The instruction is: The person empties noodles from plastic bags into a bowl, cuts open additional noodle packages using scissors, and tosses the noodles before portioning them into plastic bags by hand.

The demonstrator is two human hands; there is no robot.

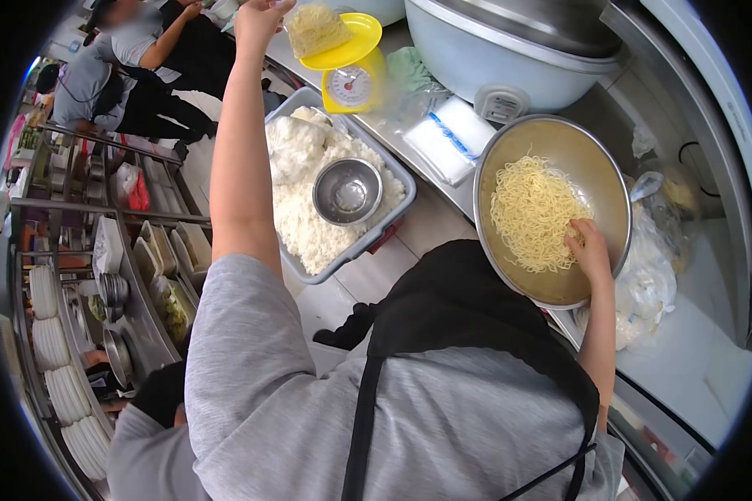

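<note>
My left hand (261,21) is stretched to the top edge of the view, its fingers closed at the edge of a clear plastic bag of noodles (317,30). That bag rests on the yellow plate of a dial kitchen scale (351,83). On the right, my right hand (589,246) reaches into a large metal bowl (551,134), fingers curled into the pale yellow noodles (530,213). The fingertips are partly hidden among the strands.
Left of the bowl, a grey tub (405,179) of white rice-like food holds a small metal bowl (348,192). Packs of plastic bags (451,138) lie beside a big rice cooker (510,50). Shelves with stacked plates (67,392) stand left. Other people (100,92) are nearby.
</note>
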